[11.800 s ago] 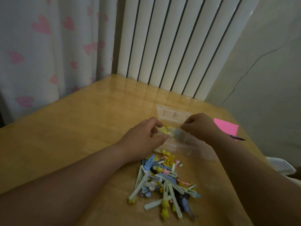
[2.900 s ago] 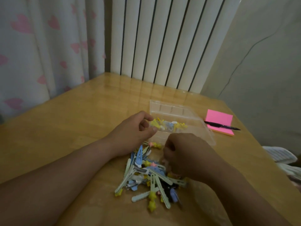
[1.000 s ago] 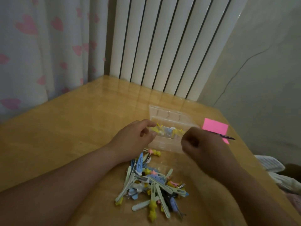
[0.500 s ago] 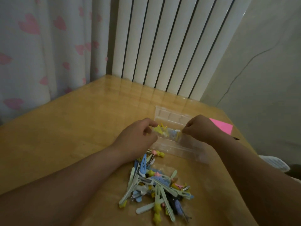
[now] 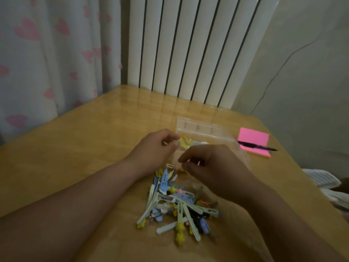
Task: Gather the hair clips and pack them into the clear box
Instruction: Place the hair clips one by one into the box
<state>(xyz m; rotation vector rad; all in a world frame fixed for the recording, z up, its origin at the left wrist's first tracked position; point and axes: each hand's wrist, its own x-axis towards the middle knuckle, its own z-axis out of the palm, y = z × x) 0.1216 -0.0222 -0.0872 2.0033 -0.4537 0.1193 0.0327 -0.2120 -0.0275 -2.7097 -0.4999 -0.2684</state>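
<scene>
A heap of pastel hair clips (image 5: 179,207) in blue, mint, yellow and pink lies on the wooden table (image 5: 79,148) in front of me. Behind it sits the clear box (image 5: 200,127), its lid open toward the back. My left hand (image 5: 154,150) pinches a row of yellow and white clips (image 5: 186,143) above the box's front. My right hand (image 5: 211,167) hovers over the far end of the heap with its fingers curled down; they seem to pinch a small clip, but the hand hides it.
A pink sticky-note pad (image 5: 254,141) with a black pen (image 5: 256,147) across it lies at the right of the box. A white radiator (image 5: 188,50) and a heart-patterned curtain (image 5: 47,53) stand behind the table. The table's right edge is close to the pad.
My right hand has come back from the held row of clips down toward the heap. My left hand keeps the row at the same place.
</scene>
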